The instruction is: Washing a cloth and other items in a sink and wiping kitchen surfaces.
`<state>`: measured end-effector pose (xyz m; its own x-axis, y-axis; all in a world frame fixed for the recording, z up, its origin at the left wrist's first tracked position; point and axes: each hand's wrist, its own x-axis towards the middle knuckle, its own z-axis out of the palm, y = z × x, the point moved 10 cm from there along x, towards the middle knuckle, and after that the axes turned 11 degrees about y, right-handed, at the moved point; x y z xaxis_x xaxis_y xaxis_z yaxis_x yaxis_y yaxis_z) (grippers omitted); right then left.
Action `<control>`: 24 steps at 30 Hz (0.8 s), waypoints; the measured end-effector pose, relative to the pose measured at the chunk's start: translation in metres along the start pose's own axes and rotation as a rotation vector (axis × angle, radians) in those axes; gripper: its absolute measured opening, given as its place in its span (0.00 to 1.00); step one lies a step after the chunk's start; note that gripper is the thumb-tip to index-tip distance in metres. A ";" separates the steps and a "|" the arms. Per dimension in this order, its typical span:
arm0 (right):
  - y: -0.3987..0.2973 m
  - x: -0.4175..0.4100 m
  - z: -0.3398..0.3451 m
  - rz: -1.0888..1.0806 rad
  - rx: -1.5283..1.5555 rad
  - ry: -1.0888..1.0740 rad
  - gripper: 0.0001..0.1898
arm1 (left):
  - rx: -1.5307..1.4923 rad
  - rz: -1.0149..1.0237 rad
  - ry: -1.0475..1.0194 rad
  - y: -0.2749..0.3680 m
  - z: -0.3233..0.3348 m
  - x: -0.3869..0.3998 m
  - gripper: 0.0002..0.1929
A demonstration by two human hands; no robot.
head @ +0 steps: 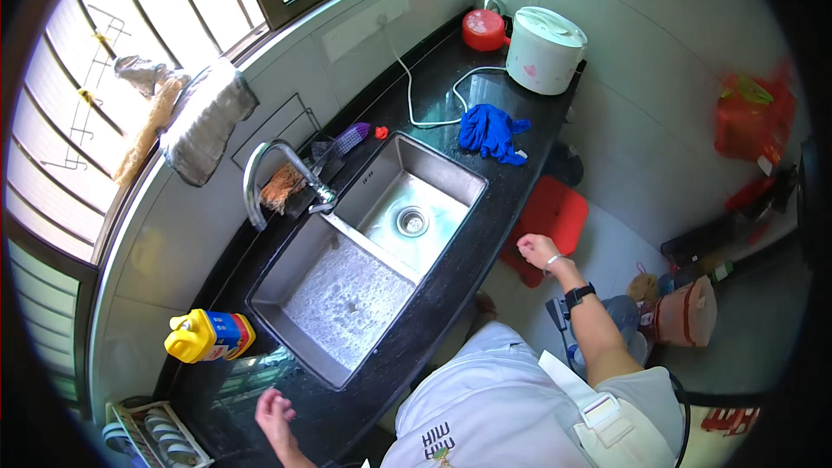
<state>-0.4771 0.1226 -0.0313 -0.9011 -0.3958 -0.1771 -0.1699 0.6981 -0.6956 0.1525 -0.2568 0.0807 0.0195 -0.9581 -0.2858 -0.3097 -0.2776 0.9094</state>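
My left hand [275, 411] hangs over the black countertop near the lower end of the sink, fingers loosely curled and nothing in them. To the right, my right hand [538, 250] is held past the counter's front edge, above a red plastic stool [556, 208], also holding nothing. Between them lies a double-bowl stainless steel sink [370, 253]. Foamy water stands in its nearer bowl; the farther bowl shows a bare drain [413, 221]. A chrome faucet [279, 146] arches at the back. A blue cloth [489, 132] lies crumpled beyond the sink.
A yellow jug [209, 336] stands left of the sink. A white rice cooker [545, 52] with a cord and a red pan-like container [484, 30] stand at the far end. A dish rack [159, 432] holds bowls. Brushes or scrubbers lie behind the faucet; bins and bags are at right.
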 end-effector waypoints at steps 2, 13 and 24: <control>-0.023 0.041 -0.012 -0.110 -0.011 0.006 0.10 | -0.001 -0.155 0.052 -0.048 0.019 -0.033 0.10; -0.094 0.265 -0.075 -0.289 -0.071 0.316 0.14 | 0.009 -0.425 0.087 -0.088 0.182 -0.155 0.13; -0.061 0.325 -0.051 -0.245 0.125 0.129 0.11 | 0.145 -0.447 0.027 -0.089 0.226 -0.140 0.12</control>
<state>-0.7798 -0.0182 -0.0110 -0.8838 -0.4588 0.0913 -0.3456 0.5088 -0.7885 -0.0370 -0.0818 -0.0287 0.2054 -0.7489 -0.6300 -0.3948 -0.6525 0.6468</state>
